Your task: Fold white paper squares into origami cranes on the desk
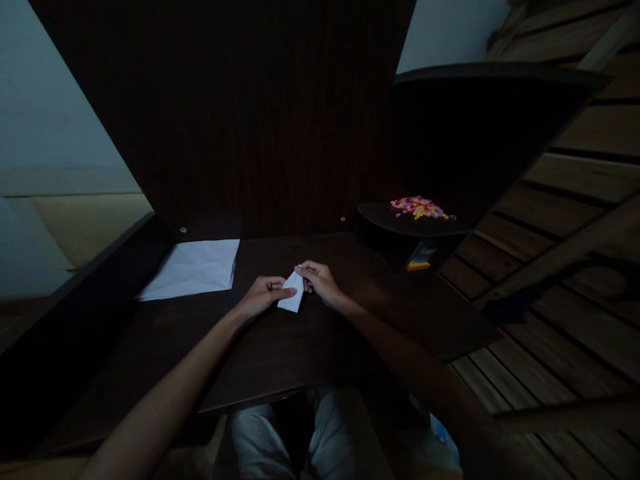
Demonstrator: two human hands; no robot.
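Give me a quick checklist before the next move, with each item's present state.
1. Left hand gripping the folded paper, thumb on top: ok.
2. Right hand pinching the paper's far, narrow end: ok.
3. White sheets lying apart from both hands: ok.
4. Colorful pieces on the shelf, away from the hands: ok.
5. Bright lighting: not ok, the scene is dim.
6. Crease sharpness: cannot tell.
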